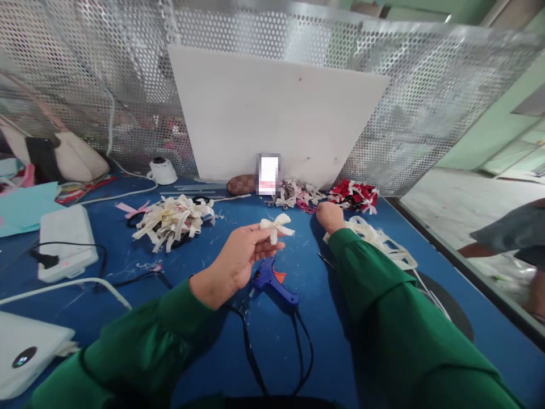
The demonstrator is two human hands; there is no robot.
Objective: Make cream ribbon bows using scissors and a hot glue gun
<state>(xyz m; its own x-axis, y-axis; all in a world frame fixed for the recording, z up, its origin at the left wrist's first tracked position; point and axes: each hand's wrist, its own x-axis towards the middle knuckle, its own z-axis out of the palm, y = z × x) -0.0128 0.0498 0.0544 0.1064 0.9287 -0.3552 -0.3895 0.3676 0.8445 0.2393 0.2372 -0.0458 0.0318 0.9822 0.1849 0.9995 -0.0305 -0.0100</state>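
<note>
My left hand pinches a cream ribbon bow between thumb and fingers, above the blue table. Just below it lies a blue glue gun with an orange trigger. Farther right, my right hand reaches down beside a pink elastic band; its fingers are curled, and whatever they may hold is hidden. A heap of grey and white bows lies behind that hand, with red and white bows to its right. Cream ribbon lies in loops near my right sleeve.
On the left are a pile of cream bows, a white power strip and a white power bank. A lit phone leans against a white board. Black cables run toward me. At right, a person's leg shows.
</note>
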